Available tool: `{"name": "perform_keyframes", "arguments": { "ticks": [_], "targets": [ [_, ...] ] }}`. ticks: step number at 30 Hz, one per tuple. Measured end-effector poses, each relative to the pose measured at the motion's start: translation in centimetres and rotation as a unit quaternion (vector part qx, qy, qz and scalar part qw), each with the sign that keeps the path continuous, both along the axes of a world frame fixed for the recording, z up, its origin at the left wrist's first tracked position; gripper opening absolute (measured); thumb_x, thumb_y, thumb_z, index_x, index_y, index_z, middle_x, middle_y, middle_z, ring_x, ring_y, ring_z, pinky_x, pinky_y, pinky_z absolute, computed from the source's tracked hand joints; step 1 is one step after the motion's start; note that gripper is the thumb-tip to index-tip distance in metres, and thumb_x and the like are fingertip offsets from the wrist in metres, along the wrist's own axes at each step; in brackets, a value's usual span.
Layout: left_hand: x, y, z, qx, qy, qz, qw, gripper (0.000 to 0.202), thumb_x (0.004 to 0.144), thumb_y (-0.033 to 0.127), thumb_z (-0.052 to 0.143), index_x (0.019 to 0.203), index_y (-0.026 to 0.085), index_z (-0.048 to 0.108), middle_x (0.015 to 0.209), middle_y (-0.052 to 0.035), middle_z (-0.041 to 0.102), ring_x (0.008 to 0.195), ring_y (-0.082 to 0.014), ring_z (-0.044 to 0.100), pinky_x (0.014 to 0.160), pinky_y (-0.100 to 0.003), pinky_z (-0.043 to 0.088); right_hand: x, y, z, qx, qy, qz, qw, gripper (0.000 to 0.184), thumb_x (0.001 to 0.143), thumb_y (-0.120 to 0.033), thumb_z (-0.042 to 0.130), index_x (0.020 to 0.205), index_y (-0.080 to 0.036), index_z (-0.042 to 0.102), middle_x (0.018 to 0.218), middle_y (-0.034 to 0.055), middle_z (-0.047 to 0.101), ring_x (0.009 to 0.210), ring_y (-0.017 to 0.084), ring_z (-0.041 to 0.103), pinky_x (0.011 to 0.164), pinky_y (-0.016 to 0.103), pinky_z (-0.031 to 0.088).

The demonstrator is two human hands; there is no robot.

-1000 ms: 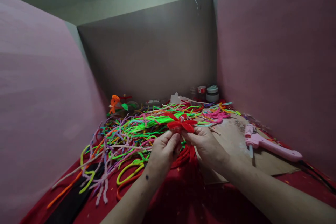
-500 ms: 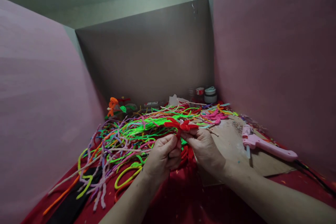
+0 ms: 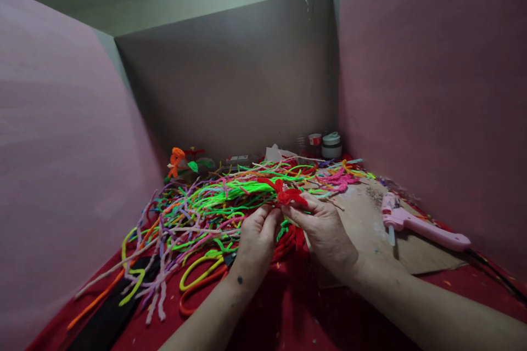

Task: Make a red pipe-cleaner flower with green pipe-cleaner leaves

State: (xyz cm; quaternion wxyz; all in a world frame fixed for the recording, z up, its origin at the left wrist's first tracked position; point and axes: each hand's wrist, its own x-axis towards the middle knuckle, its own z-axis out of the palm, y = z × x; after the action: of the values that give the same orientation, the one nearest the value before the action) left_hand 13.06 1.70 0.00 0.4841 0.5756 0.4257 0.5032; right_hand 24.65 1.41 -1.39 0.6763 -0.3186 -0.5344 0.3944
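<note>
A small red pipe-cleaner flower (image 3: pixel 285 192) is held up between both hands above the red cloth. My left hand (image 3: pixel 257 241) pinches it from below on the left, fingers closed. My right hand (image 3: pixel 325 233) grips the flower's right petals with thumb and fingers closed. Behind the flower spreads a heap of loose pipe cleaners (image 3: pixel 206 203) in green, pink, purple and orange.
A pink glue gun (image 3: pixel 420 225) lies on a cardboard sheet (image 3: pixel 366 219) at the right, its cord trailing off. Small jars (image 3: pixel 331 145) and an orange pipe-cleaner flower (image 3: pixel 178 160) stand at the back. Pink panels wall in both sides. A black strip (image 3: pixel 111 312) lies front left.
Both hands have kept hold of the red flower, turning it slightly; its petals now sit tilted toward my right hand. The view shifted a little.
</note>
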Motion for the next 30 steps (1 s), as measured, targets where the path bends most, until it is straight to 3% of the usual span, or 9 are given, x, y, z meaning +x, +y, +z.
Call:
{"name": "perform_keyframes", "arguments": {
  "ticks": [5, 10, 14, 17, 22, 27, 30],
  "targets": [
    [0.2, -0.4, 0.3, -0.038, -0.044, -0.03, 0.998, 0.028, 0.072, 0.037, 0.061, 0.061, 0.016, 0.045, 0.044, 0.0086, 0.032, 0.038, -0.0031, 0.023, 0.037, -0.018, 0.016, 0.0, -0.2, 0.0, 0.024, -0.03, -0.057, 0.998, 0.017, 0.076, -0.03, 0.06, 0.088, -0.024, 0.071, 0.082, 0.0019, 0.061, 0.079, 0.017, 0.052, 0.075, 0.03, 0.041],
    [-0.3, 0.0, -0.1, -0.1, -0.118, -0.154, 0.976, 0.03, 0.079, 0.041, 0.053, 0.065, 0.016, 0.045, 0.044, 0.0099, 0.029, 0.034, -0.0015, 0.016, 0.034, -0.016, 0.012, -0.3, -0.3, 0.0, -0.021, -0.032, -0.09, 0.995, 0.015, 0.074, -0.03, 0.062, 0.081, -0.021, 0.072, 0.07, 0.0007, 0.061, 0.069, 0.016, 0.051, 0.069, 0.029, 0.04],
    [-0.7, 0.5, -0.5, -0.145, -0.169, -0.227, 0.948, 0.029, 0.079, 0.043, 0.053, 0.07, 0.016, 0.047, 0.043, 0.0112, 0.026, 0.031, -0.0009, 0.01, 0.031, -0.015, 0.011, -0.8, 0.0, -0.1, -0.1, 0.079, 0.003, 0.992, 0.016, 0.065, -0.034, 0.069, 0.069, -0.018, 0.072, 0.06, 0.0001, 0.061, 0.062, 0.014, 0.049, 0.059, 0.026, 0.038],
    [-1.0, 0.8, -0.7, -0.167, -0.202, -0.272, 0.926, 0.026, 0.079, 0.039, 0.055, 0.07, 0.016, 0.046, 0.043, 0.0123, 0.019, 0.031, -0.001, 0.007, 0.031, -0.014, 0.014, -0.8, 0.3, -0.1, -0.141, 0.177, 0.108, 0.968, 0.016, 0.058, -0.031, 0.075, 0.065, -0.018, 0.071, 0.055, -0.0022, 0.059, 0.053, 0.009, 0.045, 0.052, 0.022, 0.035],
    [-1.6, 1.1, -0.8, -0.202, -0.224, -0.335, 0.893, 0.02, 0.082, 0.029, 0.051, 0.069, 0.015, 0.047, 0.045, 0.0118, 0.019, 0.03, -0.0011, 0.006, 0.03, -0.015, 0.02, -0.3, 0.5, -0.5, -0.18, 0.195, 0.224, 0.938, 0.025, 0.06, -0.032, 0.075, 0.081, -0.018, 0.071, 0.063, -0.0006, 0.063, 0.054, 0.008, 0.05, 0.052, 0.02, 0.037],
    [-1.6, 1.2, -0.7, -0.176, -0.202, -0.328, 0.906, 0.024, 0.081, 0.033, 0.053, 0.066, 0.016, 0.045, 0.043, 0.0119, 0.02, 0.03, -0.001, 0.008, 0.03, -0.015, 0.017, -0.2, 0.4, -0.3, -0.135, 0.175, 0.24, 0.945, 0.023, 0.064, -0.035, 0.072, 0.072, -0.015, 0.069, 0.059, -0.0005, 0.06, 0.052, 0.007, 0.047, 0.051, 0.02, 0.033],
    [-1.1, 0.7, -0.3, -0.147, -0.136, -0.266, 0.943, 0.026, 0.081, 0.04, 0.05, 0.07, 0.016, 0.046, 0.043, 0.0105, 0.027, 0.03, -0.0016, 0.012, 0.031, -0.016, 0.013, -0.2, 0.3, 0.3, -0.123, 0.192, 0.206, 0.952, 0.023, 0.06, -0.036, 0.074, 0.064, -0.015, 0.068, 0.055, -0.002, 0.057, 0.05, 0.006, 0.043, 0.049, 0.02, 0.032]
  ]
}}
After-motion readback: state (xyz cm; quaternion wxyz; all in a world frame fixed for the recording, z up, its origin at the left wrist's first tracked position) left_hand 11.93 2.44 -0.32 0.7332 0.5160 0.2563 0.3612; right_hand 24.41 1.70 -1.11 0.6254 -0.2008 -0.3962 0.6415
